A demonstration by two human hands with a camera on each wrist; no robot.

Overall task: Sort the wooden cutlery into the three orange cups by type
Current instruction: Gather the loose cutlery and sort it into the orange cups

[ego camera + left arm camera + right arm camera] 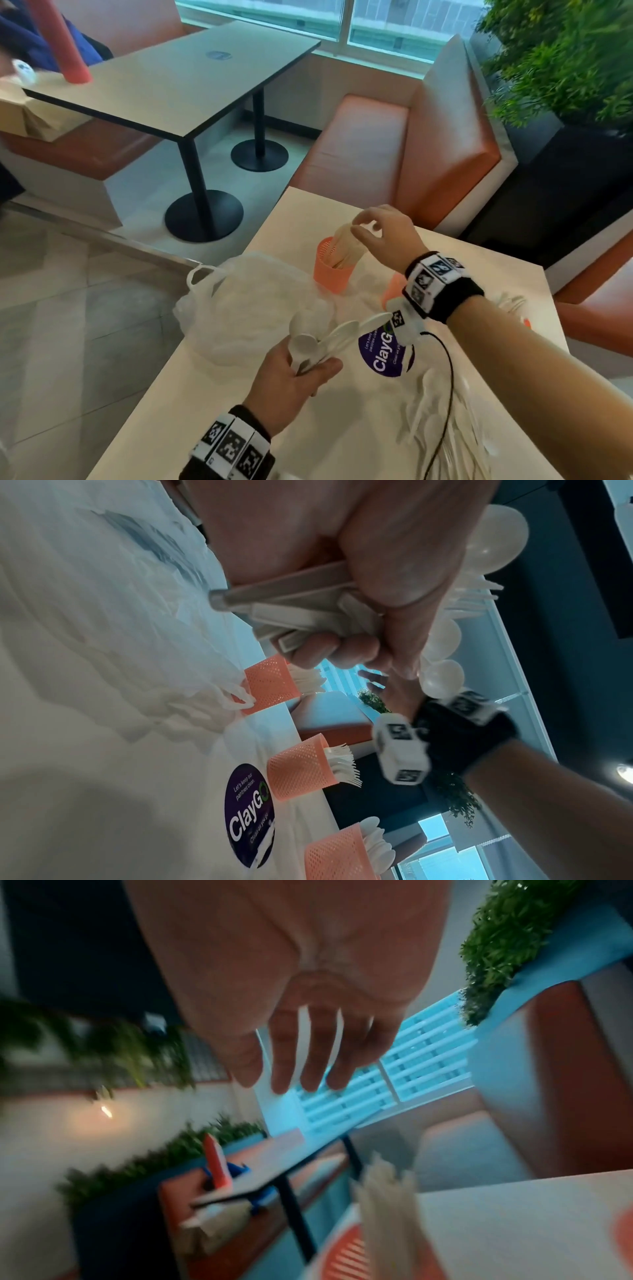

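Note:
My left hand (305,363) grips a bundle of pale spoons and forks (329,339) by the handles, low over the white table (212,404). The handle ends (294,607) stick out of my fist (377,561). My right hand (373,233) hovers over the far orange cup (334,274), which holds upright knives (346,246). Its fingers (301,1047) are straight and hold nothing. The left wrist view shows all three mesh cups: knives (270,688), forks (298,768), spoons (334,856). My right wrist hides most of the middle cup (394,287).
A crumpled clear plastic bag (253,301) lies left of the cups. Loose pale cutlery (442,421) is heaped at the near right, by a purple ClayGo sticker (383,356). The table's left edge drops to the floor. An orange bench (394,147) and another table (178,85) stand beyond.

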